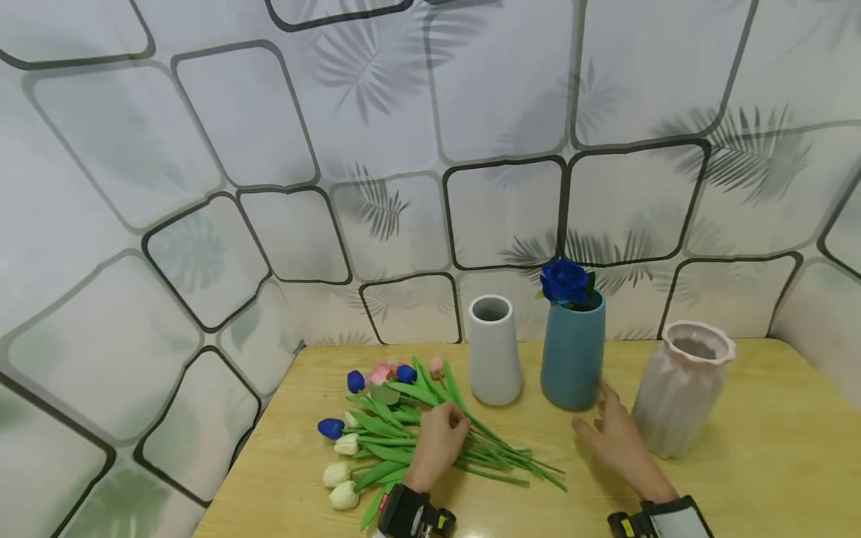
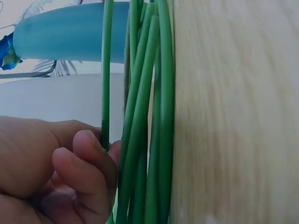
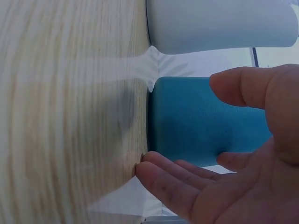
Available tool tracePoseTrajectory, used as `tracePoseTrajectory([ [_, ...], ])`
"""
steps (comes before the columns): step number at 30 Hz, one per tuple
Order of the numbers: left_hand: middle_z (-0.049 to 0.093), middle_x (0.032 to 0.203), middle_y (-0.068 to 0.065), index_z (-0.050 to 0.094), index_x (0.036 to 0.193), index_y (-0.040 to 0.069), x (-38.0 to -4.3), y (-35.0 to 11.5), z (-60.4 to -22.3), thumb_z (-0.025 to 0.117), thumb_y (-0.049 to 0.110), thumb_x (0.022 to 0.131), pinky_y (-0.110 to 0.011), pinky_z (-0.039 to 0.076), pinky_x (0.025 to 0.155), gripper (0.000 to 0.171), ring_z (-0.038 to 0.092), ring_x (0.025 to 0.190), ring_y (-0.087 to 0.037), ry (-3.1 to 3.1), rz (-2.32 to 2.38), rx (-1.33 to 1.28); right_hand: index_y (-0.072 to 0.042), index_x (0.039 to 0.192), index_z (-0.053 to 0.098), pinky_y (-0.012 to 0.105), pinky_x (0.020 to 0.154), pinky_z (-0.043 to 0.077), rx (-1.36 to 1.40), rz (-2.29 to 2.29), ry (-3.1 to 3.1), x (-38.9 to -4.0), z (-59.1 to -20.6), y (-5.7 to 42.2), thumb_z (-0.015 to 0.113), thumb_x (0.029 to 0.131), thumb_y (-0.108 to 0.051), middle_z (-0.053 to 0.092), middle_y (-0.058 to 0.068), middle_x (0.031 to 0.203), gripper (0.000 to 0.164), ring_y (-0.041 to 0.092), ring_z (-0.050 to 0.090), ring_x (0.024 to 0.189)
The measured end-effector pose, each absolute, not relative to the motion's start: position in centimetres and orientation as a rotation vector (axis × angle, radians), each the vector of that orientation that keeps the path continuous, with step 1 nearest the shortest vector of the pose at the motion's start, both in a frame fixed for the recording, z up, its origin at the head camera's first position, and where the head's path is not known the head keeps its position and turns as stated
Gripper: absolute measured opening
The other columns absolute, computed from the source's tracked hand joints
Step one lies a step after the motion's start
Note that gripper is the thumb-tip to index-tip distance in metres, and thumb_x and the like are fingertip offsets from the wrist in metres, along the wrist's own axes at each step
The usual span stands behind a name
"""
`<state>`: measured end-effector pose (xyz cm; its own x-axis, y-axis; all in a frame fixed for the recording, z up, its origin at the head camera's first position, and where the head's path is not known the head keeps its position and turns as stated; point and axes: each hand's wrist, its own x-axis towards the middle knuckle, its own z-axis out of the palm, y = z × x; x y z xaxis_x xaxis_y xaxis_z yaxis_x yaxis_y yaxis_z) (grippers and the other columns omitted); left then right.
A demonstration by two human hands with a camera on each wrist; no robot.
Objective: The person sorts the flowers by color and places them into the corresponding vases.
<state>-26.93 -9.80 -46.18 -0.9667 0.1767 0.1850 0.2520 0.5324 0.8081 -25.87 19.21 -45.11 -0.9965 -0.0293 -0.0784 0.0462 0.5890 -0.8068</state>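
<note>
Stems (image 2: 166,116) lie overlapped on the table (image 1: 773,463), so the one your left hand (image 1: 440,441) pinches could snag and drag its neighbours if you pull sharply. Your right hand (image 1: 615,437), fingers spread close by the blue vase (image 1: 572,359) behind them, could tip it, rose (image 1: 563,282) included, with a careless nudge.

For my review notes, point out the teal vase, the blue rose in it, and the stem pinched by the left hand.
Teal vase (image 1: 572,359): head view, middle of its body.
Blue rose (image 1: 563,281): head view, on its petals.
Pinched stem (image 2: 106,74): left wrist view, midway along its exposed length.
</note>
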Motion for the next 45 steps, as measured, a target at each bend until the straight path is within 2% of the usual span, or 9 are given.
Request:
tracePoseTrajectory([
  [5, 0.06, 0.063, -0.004, 0.06, 0.092, 0.001, -26.2, -9.2, -46.6, 0.064, 0.0, 0.093, -0.024, 0.045, 0.041, 0.004, 0.054, 0.043, -0.007, -2.625, -1.691, -0.179, 0.018, 0.149, -0.003, 0.06, 0.092, 0.048, 0.017, -1.351, 2.722, -25.3, -45.6, 19.6, 0.057, 0.098, -0.019, 0.023, 0.051, 0.139, 0.087, 0.063, 0.047, 0.118],
  [11, 0.063, 0.07, -0.009, 0.047, 0.098, -0.002, -26.3, -8.5, -46.4, 0.064, -0.002, 0.092, -0.031, 0.056, 0.05, 0.018, 0.067, 0.053, -0.016, -2.512, -2.065, -0.061, 0.018, 0.148, -0.004, 0.062, 0.092, 0.047, 0.01, -1.305, 2.768, -25.5, -45.4, 20.3, 0.057, 0.099, -0.019, 0.024, 0.052, 0.139, 0.086, 0.063, 0.047, 0.118],
  [16, 0.064, 0.073, -0.015, 0.04, 0.104, -0.004, -26.6, -9.3, -46.4, 0.063, -0.003, 0.092, -0.03, 0.057, 0.052, 0.026, 0.067, 0.054, -0.015, -2.443, -2.219, 0.0, 0.018, 0.148, -0.004, 0.06, 0.093, 0.048, 0.012, -1.322, 2.732, -25.7, -45.7, 19.8, 0.057, 0.099, -0.022, 0.025, 0.051, 0.139, 0.088, 0.061, 0.048, 0.12],
  [23, 0.072, 0.091, -0.026, 0.015, 0.142, -0.023, -26.9, -9.7, -46.2, 0.063, -0.001, 0.093, -0.03, 0.059, 0.061, 0.072, 0.07, 0.06, -0.013, -2.318, -2.541, 0.115, 0.021, 0.147, -0.005, 0.061, 0.093, 0.048, -0.01, -1.308, 2.778, -25.5, -45.7, 20.1, 0.057, 0.099, -0.016, 0.022, 0.053, 0.138, 0.087, 0.063, 0.047, 0.118],
  [27, 0.07, 0.102, -0.025, 0.009, 0.146, -0.022, -27.3, -10.0, -46.1, 0.062, 0.001, 0.096, -0.028, 0.059, 0.068, 0.077, 0.071, 0.069, -0.015, -2.216, -2.676, 0.194, 0.02, 0.147, -0.01, 0.061, 0.095, 0.046, -0.021, -1.312, 2.755, -26.0, -45.3, 19.6, 0.056, 0.1, -0.019, 0.015, 0.053, 0.142, 0.089, 0.064, 0.04, 0.123],
  [28, 0.07, 0.102, -0.024, 0.009, 0.146, -0.023, -27.4, -10.1, -46.2, 0.061, 0.001, 0.096, -0.027, 0.059, 0.069, 0.076, 0.072, 0.071, -0.015, -2.195, -2.699, 0.204, 0.02, 0.147, -0.01, 0.061, 0.096, 0.045, -0.022, -1.322, 2.751, -26.1, -45.3, 19.4, 0.056, 0.1, -0.019, 0.014, 0.053, 0.142, 0.09, 0.064, 0.038, 0.125],
  [31, 0.07, 0.094, -0.018, 0.03, 0.14, -0.023, -27.7, -10.4, -46.5, 0.059, 0.003, 0.099, -0.025, 0.058, 0.072, 0.058, 0.072, 0.074, -0.014, -2.188, -2.75, 0.22, 0.02, 0.147, -0.009, 0.062, 0.095, 0.045, -0.017, -1.341, 2.766, -26.5, -45.3, 18.9, 0.056, 0.099, -0.018, 0.016, 0.053, 0.142, 0.09, 0.064, 0.038, 0.125],
  [35, 0.068, 0.08, -0.009, 0.058, 0.118, -0.017, -27.7, -10.2, -46.9, 0.059, 0.005, 0.099, -0.025, 0.058, 0.072, 0.029, 0.072, 0.075, -0.015, -2.205, -2.779, 0.188, 0.02, 0.147, -0.007, 0.064, 0.093, 0.044, 0.006, -1.338, 2.834, -26.9, -44.9, 18.8, 0.057, 0.098, -0.018, 0.021, 0.052, 0.139, 0.089, 0.064, 0.038, 0.122],
  [45, 0.065, 0.081, -0.01, 0.063, 0.108, -0.014, -26.8, -10.5, -47.0, 0.059, 0.005, 0.099, -0.023, 0.058, 0.07, 0.021, 0.073, 0.075, -0.015, -2.217, -2.761, 0.22, 0.009, 0.15, -0.019, 0.071, 0.101, 0.03, 0.142, -1.344, 2.843, -27.8, -43.4, 18.1, 0.058, 0.097, -0.025, 0.007, 0.049, 0.147, 0.099, 0.064, 0.021, 0.131],
])
